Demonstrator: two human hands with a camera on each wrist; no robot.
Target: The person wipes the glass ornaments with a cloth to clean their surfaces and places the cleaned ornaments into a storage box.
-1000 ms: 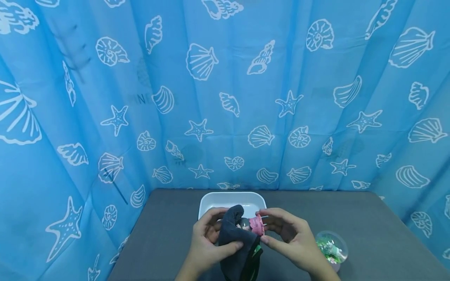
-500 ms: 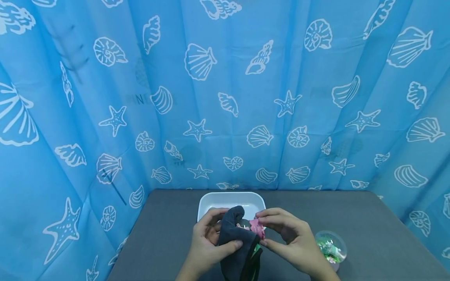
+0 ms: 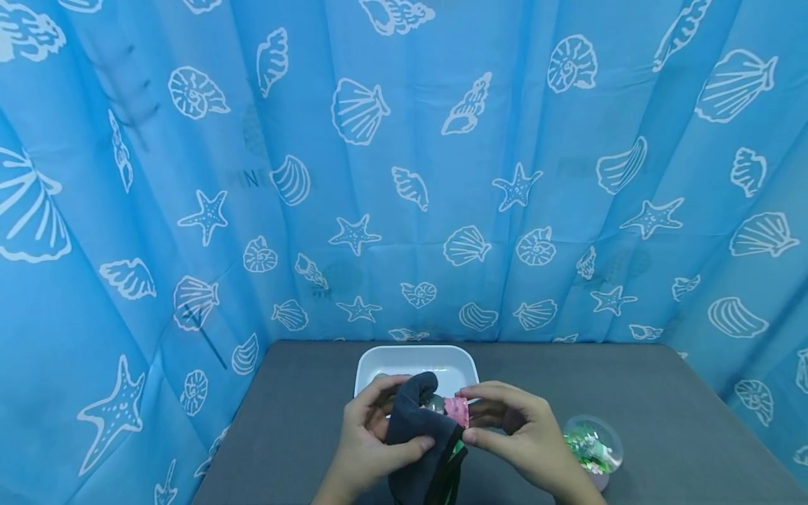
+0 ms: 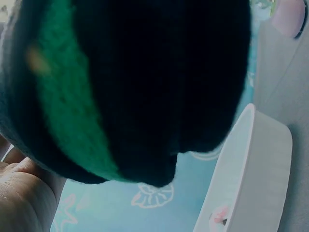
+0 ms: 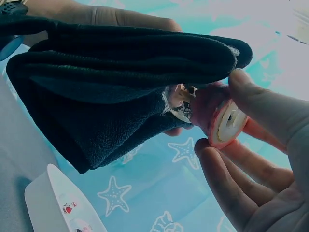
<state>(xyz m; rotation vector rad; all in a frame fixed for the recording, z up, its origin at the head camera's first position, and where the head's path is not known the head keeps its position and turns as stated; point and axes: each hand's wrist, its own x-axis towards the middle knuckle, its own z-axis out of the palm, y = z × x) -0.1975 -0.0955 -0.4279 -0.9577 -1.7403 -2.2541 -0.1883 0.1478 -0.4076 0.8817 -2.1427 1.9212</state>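
Observation:
In the head view my left hand [image 3: 372,438] grips a dark grey cloth [image 3: 413,421] with black and green edges. The cloth wraps around the clear dome of a small snow globe, whose pink base [image 3: 457,412] sticks out to the right. My right hand [image 3: 520,431] pinches that base between thumb and fingers. From the right wrist, the pale underside of the base [image 5: 231,124] faces me, while the cloth [image 5: 111,96] covers most of the dome. Folds of the dark cloth [image 4: 135,87] fill much of the left wrist view.
Behind the hands stands a white tray [image 3: 416,351]; small red-and-white figures [image 5: 70,208] show inside it in the right wrist view. Another snow globe [image 3: 592,445], green inside, rests on the grey table [image 3: 303,414] beside my right forearm. A blue shell-patterned curtain [image 3: 404,175] hangs behind.
The pink base turns slightly between my right fingers, which have shifted a little. Both hands and the cloth have moved slightly left; the other snow globe stays in place.

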